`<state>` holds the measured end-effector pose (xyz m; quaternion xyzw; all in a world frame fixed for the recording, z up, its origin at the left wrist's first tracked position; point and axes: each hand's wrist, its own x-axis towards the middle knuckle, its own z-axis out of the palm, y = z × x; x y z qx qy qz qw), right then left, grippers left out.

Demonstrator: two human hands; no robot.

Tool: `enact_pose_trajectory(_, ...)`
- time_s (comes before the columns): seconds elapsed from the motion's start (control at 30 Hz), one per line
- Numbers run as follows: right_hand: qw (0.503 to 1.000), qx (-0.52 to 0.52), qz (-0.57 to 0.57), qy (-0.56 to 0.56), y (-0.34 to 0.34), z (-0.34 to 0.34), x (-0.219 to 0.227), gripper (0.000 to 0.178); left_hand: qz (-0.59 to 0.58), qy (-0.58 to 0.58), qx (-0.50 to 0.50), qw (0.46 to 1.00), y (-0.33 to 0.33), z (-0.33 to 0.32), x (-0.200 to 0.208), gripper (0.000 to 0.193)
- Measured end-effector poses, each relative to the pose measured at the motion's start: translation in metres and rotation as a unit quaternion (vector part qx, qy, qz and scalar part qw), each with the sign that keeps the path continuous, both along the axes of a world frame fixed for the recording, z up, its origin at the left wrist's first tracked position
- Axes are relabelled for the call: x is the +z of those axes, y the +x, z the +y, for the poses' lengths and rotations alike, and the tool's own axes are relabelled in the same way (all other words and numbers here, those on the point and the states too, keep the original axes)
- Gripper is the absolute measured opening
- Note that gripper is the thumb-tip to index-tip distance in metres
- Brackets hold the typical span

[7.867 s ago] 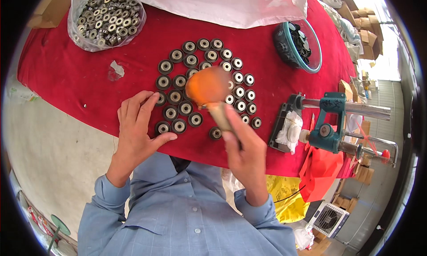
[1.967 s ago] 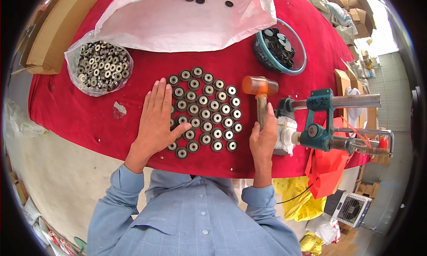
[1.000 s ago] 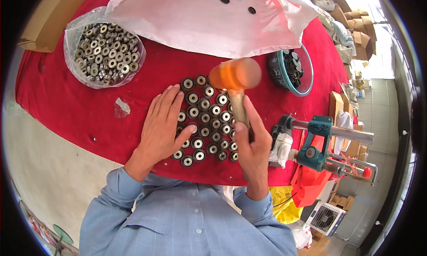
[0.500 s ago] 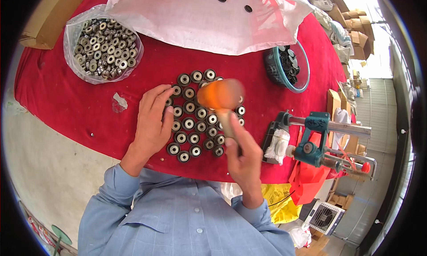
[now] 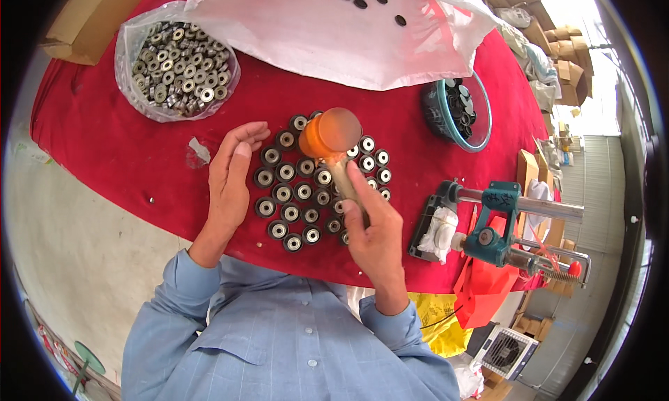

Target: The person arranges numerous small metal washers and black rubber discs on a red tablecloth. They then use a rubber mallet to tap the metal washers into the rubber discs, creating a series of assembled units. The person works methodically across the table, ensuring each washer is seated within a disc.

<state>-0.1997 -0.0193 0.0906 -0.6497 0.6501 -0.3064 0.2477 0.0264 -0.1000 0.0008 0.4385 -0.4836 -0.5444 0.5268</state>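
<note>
Fingers of the right hand [image 5: 373, 227] are wrapping the wooden handle of an orange-headed mallet [image 5: 330, 133], gripping it low so the head is hanging raised above the cluster of bearings [image 5: 293, 192] laid flat on the red cloth [image 5: 118, 143] of the desk. Beside them the left hand [image 5: 233, 171] is lying open and holding nothing, its fingertips just touching the cluster's left edge. To my eye, good blows here are coming square and light onto one bearing at a time, with those steadying fingers keeping clear of the head. Farther out, a clear bag of loose bearings [image 5: 178, 63] is sitting at upper left, a teal bowl [image 5: 456, 112] of dark discs at right.
</note>
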Motion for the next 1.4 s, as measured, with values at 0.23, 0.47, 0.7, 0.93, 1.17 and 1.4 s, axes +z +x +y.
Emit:
enact_pose_trajectory(0.23,1.000,0.027,0.001,-0.007,0.023,-0.009,-0.001,0.061,0.061,0.002,0.028,0.998,-0.003,-0.001,0.002,0.056)
enact_pose_trajectory(0.47,0.998,0.049,-0.025,-0.024,0.021,-0.010,0.008,0.061,0.068,0.002,0.026,0.997,-0.001,-0.003,-0.001,0.066)
enact_pose_trajectory(0.7,0.998,0.055,0.006,0.042,0.035,0.003,-0.002,0.061,0.092,-0.004,0.035,0.995,-0.002,-0.001,-0.005,0.066)
enact_pose_trajectory(0.93,0.997,0.075,-0.026,0.005,0.035,0.023,0.013,0.064,0.093,0.012,0.031,0.995,-0.001,-0.004,-0.006,0.083)
enact_pose_trajectory(1.17,0.999,0.046,-0.023,0.012,0.026,0.024,0.020,0.066,0.075,0.008,0.035,0.997,-0.001,-0.003,-0.007,0.084)
enact_pose_trajectory(1.4,0.999,0.021,0.009,0.022,0.021,0.030,-0.001,0.065,0.066,0.005,0.032,0.997,-0.001,-0.002,-0.004,0.084)
